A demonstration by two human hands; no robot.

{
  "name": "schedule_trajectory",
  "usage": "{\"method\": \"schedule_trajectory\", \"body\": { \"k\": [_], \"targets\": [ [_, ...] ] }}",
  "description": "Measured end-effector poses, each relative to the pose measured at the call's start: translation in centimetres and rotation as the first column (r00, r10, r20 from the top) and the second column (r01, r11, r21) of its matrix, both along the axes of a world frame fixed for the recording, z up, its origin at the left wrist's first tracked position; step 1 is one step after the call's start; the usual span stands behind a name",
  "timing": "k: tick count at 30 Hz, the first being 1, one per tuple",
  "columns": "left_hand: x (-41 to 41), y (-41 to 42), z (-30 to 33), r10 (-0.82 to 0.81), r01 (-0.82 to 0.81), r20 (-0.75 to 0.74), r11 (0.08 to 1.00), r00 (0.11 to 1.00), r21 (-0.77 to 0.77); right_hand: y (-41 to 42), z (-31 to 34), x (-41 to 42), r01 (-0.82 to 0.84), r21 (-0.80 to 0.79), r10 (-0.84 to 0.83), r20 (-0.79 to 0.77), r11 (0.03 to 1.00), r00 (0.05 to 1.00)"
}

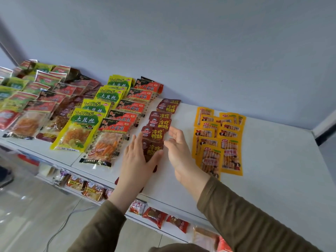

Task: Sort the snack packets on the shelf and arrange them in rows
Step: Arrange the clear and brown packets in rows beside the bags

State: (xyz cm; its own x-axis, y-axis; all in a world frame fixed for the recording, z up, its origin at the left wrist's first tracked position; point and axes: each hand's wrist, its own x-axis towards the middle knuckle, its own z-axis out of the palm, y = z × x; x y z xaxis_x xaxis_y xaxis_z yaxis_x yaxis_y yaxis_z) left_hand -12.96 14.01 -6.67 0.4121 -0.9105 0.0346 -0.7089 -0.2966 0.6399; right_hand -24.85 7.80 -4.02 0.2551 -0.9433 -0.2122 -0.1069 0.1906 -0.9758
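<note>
On the white shelf (272,160), snack packets lie in overlapping rows running front to back. A row of dark red packets (160,122) runs down the middle. My left hand (138,160) grips the nearest dark red packet (151,149) at the front of that row, thumb on its right edge. My right hand (179,151) hovers just right of it, fingers apart and holding nothing. Two rows of orange-yellow packets (220,139) lie to the right. To the left are rows of red-and-black packets (125,117) and yellow-green packets (91,117).
Further left lie more rows of red, brown and green packets (36,91), reaching a wall corner. A blue-grey wall (181,51) stands right behind the shelf. A lower shelf (158,217) holds assorted packets. A cable (60,228) trails over the tiled floor.
</note>
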Motion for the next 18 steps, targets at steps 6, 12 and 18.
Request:
{"method": "schedule_trajectory", "body": {
  "k": [6, 12, 18],
  "targets": [
    [2.8, 3.0, 0.9, -0.056, 0.056, -0.021, 0.998, 0.998, 0.017, 2.7, -1.1, -1.9, -0.071, 0.047, 0.071, 0.007, 0.996, 0.997],
    [0.6, 2.5, 0.1, -0.122, 0.116, 0.095, 0.991, 0.988, 0.062, 4.5, -1.5, -1.4, -0.153, 0.022, 0.154, -0.01, 0.988, 0.988],
    [1.3, 1.5, 0.1, -0.135, 0.128, 0.05, 0.985, 0.99, 0.114, 3.9, -1.8, -1.3, -0.099, 0.012, 0.099, -0.035, 0.995, 0.994]
  ]
}}
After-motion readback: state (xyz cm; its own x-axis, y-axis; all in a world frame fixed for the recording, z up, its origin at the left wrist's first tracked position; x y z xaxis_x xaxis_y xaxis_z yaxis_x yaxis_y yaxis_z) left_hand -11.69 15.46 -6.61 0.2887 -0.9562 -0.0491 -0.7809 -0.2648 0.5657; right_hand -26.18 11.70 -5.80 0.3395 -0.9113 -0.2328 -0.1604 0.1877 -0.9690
